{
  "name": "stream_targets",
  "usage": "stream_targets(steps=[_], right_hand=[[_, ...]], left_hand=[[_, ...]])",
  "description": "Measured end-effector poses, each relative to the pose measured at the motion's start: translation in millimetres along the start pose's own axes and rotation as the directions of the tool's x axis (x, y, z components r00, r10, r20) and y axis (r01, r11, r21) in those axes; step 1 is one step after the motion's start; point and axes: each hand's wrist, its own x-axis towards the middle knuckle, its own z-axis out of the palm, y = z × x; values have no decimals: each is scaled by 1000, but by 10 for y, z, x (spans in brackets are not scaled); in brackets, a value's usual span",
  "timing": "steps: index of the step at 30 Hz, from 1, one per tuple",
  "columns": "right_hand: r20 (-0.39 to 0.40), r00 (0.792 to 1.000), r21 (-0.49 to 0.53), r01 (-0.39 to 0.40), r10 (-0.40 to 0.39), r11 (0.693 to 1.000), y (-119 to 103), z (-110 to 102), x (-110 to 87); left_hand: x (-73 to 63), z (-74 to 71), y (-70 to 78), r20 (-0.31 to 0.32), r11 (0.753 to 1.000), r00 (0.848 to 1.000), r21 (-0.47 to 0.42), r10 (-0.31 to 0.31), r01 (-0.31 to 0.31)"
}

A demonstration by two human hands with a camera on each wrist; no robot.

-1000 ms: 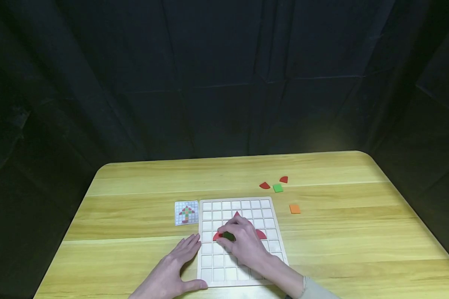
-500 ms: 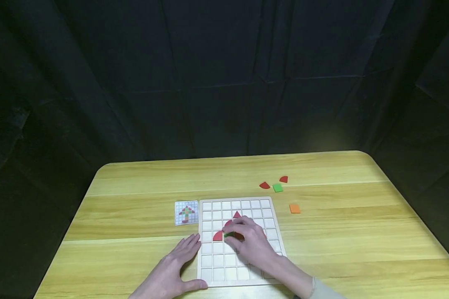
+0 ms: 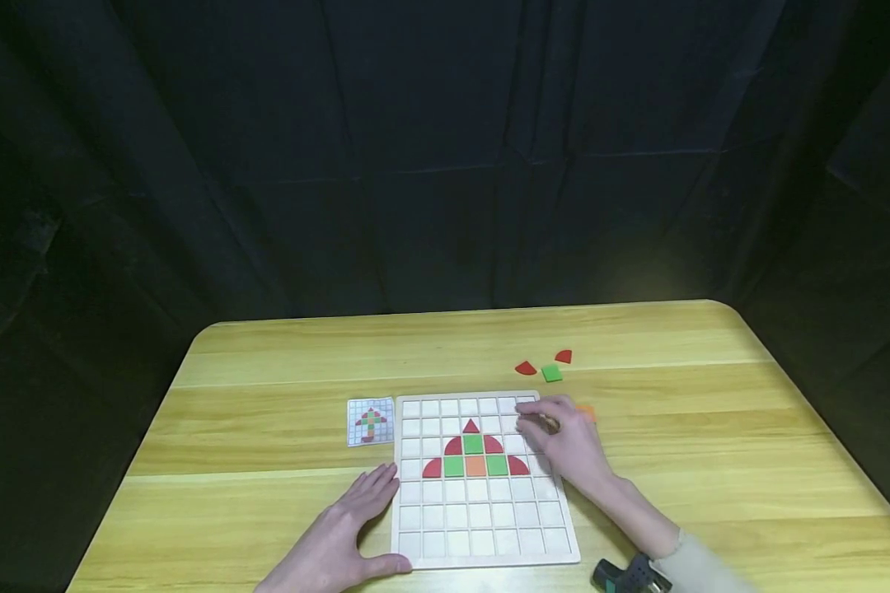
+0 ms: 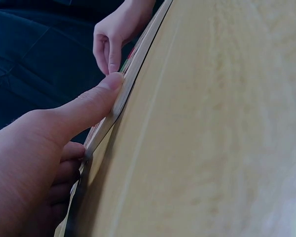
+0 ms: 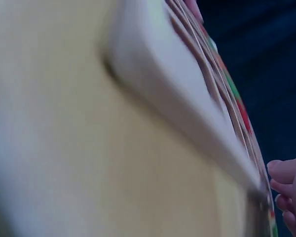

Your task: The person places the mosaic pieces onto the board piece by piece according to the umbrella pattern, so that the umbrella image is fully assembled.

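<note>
A white gridded board (image 3: 456, 517) lies on the table. In its cells sit a red triangle (image 3: 470, 427), a green square tile (image 3: 473, 445) with red quarter-circle tiles at its sides, and a row below of red, green, orange, green and red tiles. My left hand (image 3: 344, 531) rests along the board's left edge, fingers spread, thumb at the near corner; the left wrist view shows this thumb (image 4: 91, 106) on the rim. Over the board's upper right edge hovers my right hand (image 3: 569, 441), fingers loosely bent with no tile visible between them, partly covering a loose orange tile (image 3: 587, 412).
Past the board's far right corner lie a loose green tile (image 3: 552, 373) and two red quarter-circle tiles, one (image 3: 526, 368) left and one (image 3: 564, 357) right of it. A small pattern card (image 3: 370, 422) lies left of the board. A dark curtain (image 3: 430, 165) hangs behind the table.
My right hand has released the green tile in the cell left of the orange one and moved right, uncovering the tile pattern. The left hand stays put.
</note>
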Motion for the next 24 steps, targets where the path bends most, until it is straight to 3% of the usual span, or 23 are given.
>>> stream_targets(steps=[8, 18, 24], right_hand=[[-112, 993, -88, 26, -36, 996, 382, -169, 280], [-54, 997, -112, -59, 53, 992, 557, -206, 453], [-87, 995, -131, -58, 46, 990, 552, -204, 437]], left_hand=[[15, -12, 4, 35, 999, 999, -21, -28, 28], [23, 2, 7, 32, 1000, 999, -18, -20, 20], [20, 2, -4, 29, 1000, 999, -15, -21, 21]])
